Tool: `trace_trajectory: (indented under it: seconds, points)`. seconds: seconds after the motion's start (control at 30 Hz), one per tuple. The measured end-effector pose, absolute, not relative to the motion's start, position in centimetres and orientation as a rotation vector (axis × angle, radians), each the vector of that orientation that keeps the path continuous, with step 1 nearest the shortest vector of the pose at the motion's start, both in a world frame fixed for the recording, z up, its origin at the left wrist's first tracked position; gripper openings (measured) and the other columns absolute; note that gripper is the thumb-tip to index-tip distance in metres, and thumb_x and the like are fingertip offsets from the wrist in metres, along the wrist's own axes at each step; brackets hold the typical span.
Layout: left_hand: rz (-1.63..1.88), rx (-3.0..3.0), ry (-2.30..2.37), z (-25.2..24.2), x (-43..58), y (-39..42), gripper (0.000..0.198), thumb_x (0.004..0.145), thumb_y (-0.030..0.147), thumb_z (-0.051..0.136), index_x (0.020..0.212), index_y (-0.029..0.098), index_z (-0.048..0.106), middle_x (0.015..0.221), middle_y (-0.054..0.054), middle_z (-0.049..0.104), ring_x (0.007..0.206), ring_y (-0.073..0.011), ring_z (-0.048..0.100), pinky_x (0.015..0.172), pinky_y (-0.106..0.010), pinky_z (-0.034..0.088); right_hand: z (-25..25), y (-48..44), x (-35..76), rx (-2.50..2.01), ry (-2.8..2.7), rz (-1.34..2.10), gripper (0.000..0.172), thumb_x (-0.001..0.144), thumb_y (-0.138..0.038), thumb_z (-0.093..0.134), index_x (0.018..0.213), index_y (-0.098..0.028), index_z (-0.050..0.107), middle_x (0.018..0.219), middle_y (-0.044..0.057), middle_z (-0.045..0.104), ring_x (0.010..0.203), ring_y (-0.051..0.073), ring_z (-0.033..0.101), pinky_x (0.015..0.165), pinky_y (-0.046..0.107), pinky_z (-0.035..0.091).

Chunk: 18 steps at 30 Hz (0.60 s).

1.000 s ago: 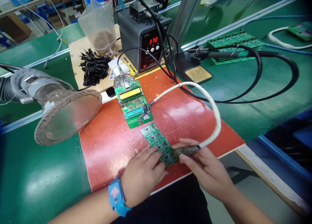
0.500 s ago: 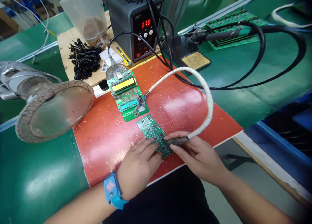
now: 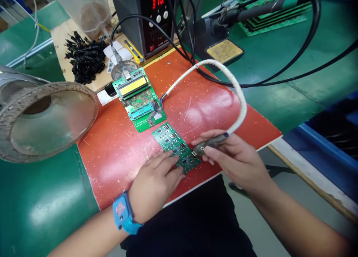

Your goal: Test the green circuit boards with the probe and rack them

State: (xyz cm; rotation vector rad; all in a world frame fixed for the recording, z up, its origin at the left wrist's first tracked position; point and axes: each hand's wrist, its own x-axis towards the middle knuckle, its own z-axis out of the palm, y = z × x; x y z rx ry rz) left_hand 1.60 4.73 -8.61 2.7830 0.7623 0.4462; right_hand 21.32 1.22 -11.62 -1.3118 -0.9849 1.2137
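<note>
A green circuit board (image 3: 167, 134) lies on the red mat (image 3: 117, 152). My left hand (image 3: 156, 178), with a blue wrist strap (image 3: 123, 212), rests on the board's left edge, fingers spread flat. Between the thumb and fingers of my right hand (image 3: 235, 156) is a dark probe (image 3: 211, 144) with a row of metal pins, whose tips are at the board's right edge; contact cannot be made out. From the probe a white-wrapped cable (image 3: 242, 104) loops to a programmer board (image 3: 144, 124) with a yellow display (image 3: 133, 87) and a teal socket.
A soldering station (image 3: 151, 22) reading 370 stands at the back, with a yellow sponge (image 3: 225, 51) in the iron's holder. Black cables (image 3: 268, 84) cross behind the mat. A round magnifier lamp (image 3: 53, 119) is at left, near black parts (image 3: 86, 59) and a yellow cutter (image 3: 133, 52).
The camera view has shifted. My right hand has drawn the probe back a little to the right, and its pins now show. My left hand stays on the board.
</note>
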Motion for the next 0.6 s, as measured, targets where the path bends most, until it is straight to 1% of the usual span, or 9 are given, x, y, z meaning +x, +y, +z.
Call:
trace_trajectory:
  seconds: [0.07,0.2,0.3,0.37,0.43,0.5,0.6]
  points:
    - [0.445,2.784,0.762,-8.6,1.6,4.7,0.018,0.087,0.023,0.051,0.091,0.014,0.066,0.101,-0.009,0.067,0.103,-0.0231,0.059,0.087,-0.041,0.053,-11.9,1.4,21.6,-1.27,-0.887,1.215,0.024,0.079,-0.032,0.06,0.101,-0.024,0.054,0.091,0.003,0.067,0.06,0.011,0.058,0.05,0.023,0.048]
    - [0.449,2.783,0.768,-8.6,1.7,4.8,0.017,0.086,0.022,0.052,0.09,0.014,0.066,0.101,-0.009,0.067,0.103,-0.0229,0.06,0.088,-0.04,0.053,-11.9,1.6,21.7,-1.264,-0.865,1.215,0.026,0.079,-0.031,0.06,0.104,-0.025,0.053,0.093,0.002,0.067,0.058,0.01,0.057,0.048,0.022,0.048]
    - [0.444,2.785,0.772,-8.5,1.7,4.8,0.016,0.086,0.022,0.053,0.09,0.014,0.066,0.101,-0.009,0.067,0.103,-0.0227,0.06,0.088,-0.04,0.053,-11.6,1.3,21.3,-1.358,-0.967,1.167,0.029,0.079,-0.03,0.059,0.106,-0.024,0.053,0.092,0.003,0.068,0.063,0.012,0.061,0.056,0.024,0.053]
    - [0.437,2.786,0.775,-8.5,1.7,4.8,0.016,0.086,0.023,0.053,0.089,0.015,0.066,0.101,-0.008,0.067,0.102,-0.0226,0.06,0.088,-0.039,0.053,-11.5,0.9,20.9,-1.392,-1.098,1.115,0.031,0.08,-0.029,0.057,0.11,-0.023,0.051,0.092,0.004,0.068,0.075,0.015,0.064,0.068,0.028,0.056]
    - [0.436,2.781,0.778,-8.5,1.8,4.8,0.016,0.086,0.023,0.053,0.089,0.015,0.067,0.1,-0.008,0.067,0.101,-0.0228,0.061,0.088,-0.039,0.053,-11.7,0.6,20.7,-1.394,-1.263,1.056,0.032,0.082,-0.026,0.055,0.113,-0.024,0.05,0.095,0.004,0.067,0.086,0.017,0.064,0.076,0.031,0.055]
    - [0.44,2.775,0.779,-8.5,1.8,4.7,0.017,0.086,0.023,0.053,0.089,0.014,0.067,0.099,-0.008,0.067,0.101,-0.0231,0.06,0.088,-0.04,0.053,-11.9,0.3,20.6,-1.398,-1.404,1.003,0.03,0.083,-0.024,0.053,0.113,-0.024,0.051,0.098,0.004,0.066,0.089,0.017,0.064,0.079,0.031,0.054]
    - [0.445,2.771,0.78,-8.6,1.8,4.7,0.017,0.086,0.023,0.052,0.089,0.014,0.066,0.099,-0.008,0.067,0.103,-0.0226,0.059,0.089,-0.04,0.052,-12.3,0.2,20.8,-1.405,-1.493,0.959,0.03,0.084,-0.023,0.053,0.114,-0.023,0.051,0.099,0.004,0.066,0.088,0.017,0.064,0.08,0.031,0.054]
